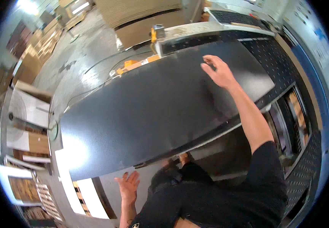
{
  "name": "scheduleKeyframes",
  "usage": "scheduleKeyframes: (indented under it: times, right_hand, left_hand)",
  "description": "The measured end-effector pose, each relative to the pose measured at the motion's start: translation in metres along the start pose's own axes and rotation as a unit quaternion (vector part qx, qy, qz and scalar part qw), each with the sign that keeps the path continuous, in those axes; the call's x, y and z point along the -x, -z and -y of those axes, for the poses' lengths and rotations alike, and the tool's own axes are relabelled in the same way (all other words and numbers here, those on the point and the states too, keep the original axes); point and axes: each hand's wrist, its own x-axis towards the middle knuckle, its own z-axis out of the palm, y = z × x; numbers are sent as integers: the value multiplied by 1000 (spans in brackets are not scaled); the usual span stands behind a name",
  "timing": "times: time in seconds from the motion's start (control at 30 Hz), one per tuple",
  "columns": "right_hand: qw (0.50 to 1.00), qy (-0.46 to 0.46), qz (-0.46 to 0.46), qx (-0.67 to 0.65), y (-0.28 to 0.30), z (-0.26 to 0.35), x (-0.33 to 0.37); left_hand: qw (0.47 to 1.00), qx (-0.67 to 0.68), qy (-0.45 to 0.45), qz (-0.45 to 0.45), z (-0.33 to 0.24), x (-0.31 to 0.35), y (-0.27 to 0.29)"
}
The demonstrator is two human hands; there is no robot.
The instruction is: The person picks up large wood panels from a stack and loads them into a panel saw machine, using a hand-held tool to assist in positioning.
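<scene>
A long dark grey panel (145, 114) lies flat across the machine table in front of me, its left end reaching past the table. My right hand (219, 71) hovers over the panel's right part, fingers loosely bent with a gap between thumb and fingers, holding nothing. Just off the panel's near left edge is my left hand (128, 186), palm up with its fingers spread and nothing in it. Light glares off the panel's left end.
A black dotted table surface (265, 53) borders the panel on the right. Beyond the far edge stand a yellow device (155, 33) and stacked brown boards (137, 13). White boards (92, 197) lie on a pallet at lower left. Cables run over the floor.
</scene>
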Motion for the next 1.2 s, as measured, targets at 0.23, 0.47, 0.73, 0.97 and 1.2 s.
scheduleKeyframes:
  times: [0.23, 0.47, 0.73, 0.97, 1.2]
  right_hand:
    - [953, 118, 141, 239, -103, -48, -157]
    - [904, 51, 364, 219, -119, -38, -185]
    - [924, 16, 330, 191, -128, -48, -176]
    - [925, -23, 299, 233, -140, 11, -118]
    - [926, -65, 270, 256, -152, 67, -63]
  left_hand:
    - [972, 190, -83, -110, 1, -29, -54]
    - [963, 173, -108, -179, -40, -24, -90]
    - [934, 222, -122, -253, -53, -30, -79]
    - [931, 177, -105, -302, -79, -41, -7]
    - [928, 268, -104, -238, -86, -28, 22]
